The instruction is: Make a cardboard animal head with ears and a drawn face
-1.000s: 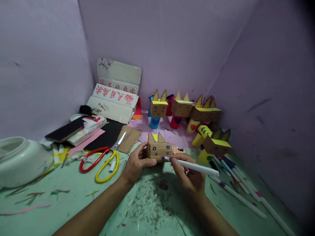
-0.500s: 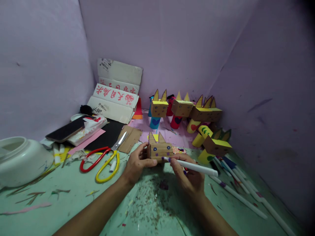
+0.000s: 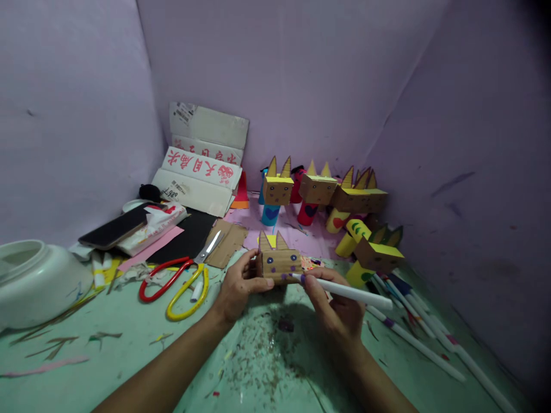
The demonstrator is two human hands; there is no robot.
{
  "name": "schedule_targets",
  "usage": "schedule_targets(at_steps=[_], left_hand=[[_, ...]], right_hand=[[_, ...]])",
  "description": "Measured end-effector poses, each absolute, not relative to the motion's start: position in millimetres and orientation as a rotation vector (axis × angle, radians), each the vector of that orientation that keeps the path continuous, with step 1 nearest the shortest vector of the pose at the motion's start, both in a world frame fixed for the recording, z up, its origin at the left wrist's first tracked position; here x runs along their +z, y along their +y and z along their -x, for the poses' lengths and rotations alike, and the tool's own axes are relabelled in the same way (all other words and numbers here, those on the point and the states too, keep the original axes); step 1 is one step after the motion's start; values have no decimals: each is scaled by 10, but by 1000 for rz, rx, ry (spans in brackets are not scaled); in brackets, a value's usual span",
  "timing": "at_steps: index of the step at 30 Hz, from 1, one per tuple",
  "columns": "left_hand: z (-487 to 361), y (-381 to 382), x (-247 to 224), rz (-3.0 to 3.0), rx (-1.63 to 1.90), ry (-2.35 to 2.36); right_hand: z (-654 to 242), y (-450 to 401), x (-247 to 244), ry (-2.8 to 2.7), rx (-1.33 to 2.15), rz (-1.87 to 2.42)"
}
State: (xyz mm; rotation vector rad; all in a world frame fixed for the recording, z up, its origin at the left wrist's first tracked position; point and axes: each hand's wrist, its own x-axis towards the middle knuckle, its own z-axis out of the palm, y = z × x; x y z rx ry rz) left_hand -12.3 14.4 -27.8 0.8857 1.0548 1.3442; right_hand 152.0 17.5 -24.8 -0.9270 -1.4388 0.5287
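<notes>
Near the middle, my left hand (image 3: 237,288) grips the left end of a small brown cardboard head (image 3: 282,262), thumb along its lower edge. The head has two pointed ears with dark outlines, two dark round eyes and purple spots on its front. My right hand (image 3: 338,304) is closed around a white marker (image 3: 353,293), whose purple tip points left at the lower part of the cardboard face. Whether the tip touches the cardboard I cannot tell.
Red-and-yellow scissors (image 3: 187,279) lie on the green table left of my hands. Several eared cardboard figures (image 3: 278,192) stand behind. More markers (image 3: 417,343) lie at right. A white pot (image 3: 38,284), a phone (image 3: 114,225) and folded cardboard (image 3: 198,166) are at left.
My right hand and the white marker have shifted slightly to the right. Another purple mark now shows low on the cardboard face. My left hand still holds the head in nearly the same place.
</notes>
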Motion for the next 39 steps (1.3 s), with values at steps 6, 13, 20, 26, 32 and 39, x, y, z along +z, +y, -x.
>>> schedule_targets(at_steps=[6, 13, 20, 26, 32, 39], left_hand=[[132, 144, -282, -890, 1350, 1075], [130, 140, -260, -896, 1334, 1077], [132, 153, -288, -902, 1337, 1069], [125, 151, -272, -888, 1340, 1082], [124, 159, -256, -882, 1348, 1092], [123, 159, -290, -881, 1350, 1057]], right_hand=[[-1545, 192, -232, -1634, 464, 904], [-1538, 189, -236, -1550, 512, 912], [-1551, 191, -222, -1600, 452, 885], [-1552, 196, -250, -1604, 440, 902], [-1546, 192, -228, -1630, 435, 853], [-1519, 181, -247, -1610, 465, 801]])
